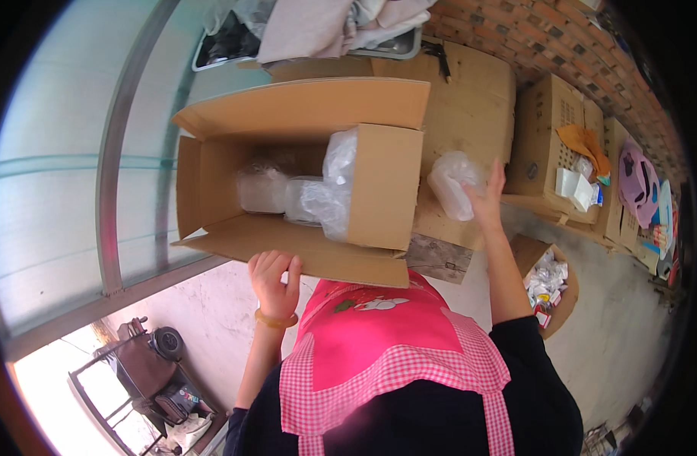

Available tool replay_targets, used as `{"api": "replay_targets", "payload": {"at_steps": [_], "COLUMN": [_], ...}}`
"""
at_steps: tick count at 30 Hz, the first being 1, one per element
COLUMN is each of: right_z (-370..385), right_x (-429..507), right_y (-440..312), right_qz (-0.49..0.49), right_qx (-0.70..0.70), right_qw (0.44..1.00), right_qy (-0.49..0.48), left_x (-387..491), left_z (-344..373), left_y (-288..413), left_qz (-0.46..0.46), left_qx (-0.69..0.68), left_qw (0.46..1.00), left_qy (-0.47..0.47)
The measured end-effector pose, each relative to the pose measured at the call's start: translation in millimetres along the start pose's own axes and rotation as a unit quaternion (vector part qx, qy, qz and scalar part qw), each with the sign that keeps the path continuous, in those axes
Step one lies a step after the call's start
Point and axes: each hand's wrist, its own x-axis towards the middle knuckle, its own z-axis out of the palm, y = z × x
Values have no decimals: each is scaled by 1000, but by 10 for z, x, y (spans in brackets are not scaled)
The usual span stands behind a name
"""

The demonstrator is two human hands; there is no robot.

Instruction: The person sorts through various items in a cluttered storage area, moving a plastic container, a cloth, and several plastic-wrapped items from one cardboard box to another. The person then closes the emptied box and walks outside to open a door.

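Observation:
An open cardboard carton [302, 251] lies in front of me with its flaps spread. Inside it are several clear plastic-wrapped bundles [263, 191], some partly hidden under the right end flap [382, 188]. My left hand [275, 279] grips the edge of the near long flap, its fingers over the top. To the right of the carton, a whitish plastic-wrapped bundle [452, 179] rests on a brown cardboard surface [468, 114]. My right hand [488, 196] is at that bundle's right side, thumb against the plastic and fingers stretched up and apart from it.
Behind the carton stands a tray [414, 48] piled with cloth, near a black-handled tool [438, 57]. More cartons [545, 137] line the brick wall [531, 34] at right. A low box [553, 285] of small packets sits on the floor. Translucent panels [51, 159] close the left side.

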Motion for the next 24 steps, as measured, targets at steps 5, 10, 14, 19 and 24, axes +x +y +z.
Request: {"api": "replay_targets", "payload": {"at_steps": [5,10,14,19,24], "right_z": [-185,575,624,143,-280], "right_x": [186,-4,121,442,422], "right_y": [-1397,-2158,-2296,-2375,-2200], "right_qz": [-210,-420,-499,-384,-296], "right_qx": [82,-47,-100,-261,-437], "right_qw": [958,804,725,727,662], "right_qy": [-176,-419,-464,-506,-532], "left_x": [96,95,20,-60,-98], "left_z": [38,38,16,-17,-35], "left_y": [-23,-71,-132,-230,-333], "left_qz": [18,40,44,59,82], "left_qx": [-24,-28,-43,-80,-117], "left_qw": [999,998,997,994,989], "left_qy": [22,46,53,49,34]}}
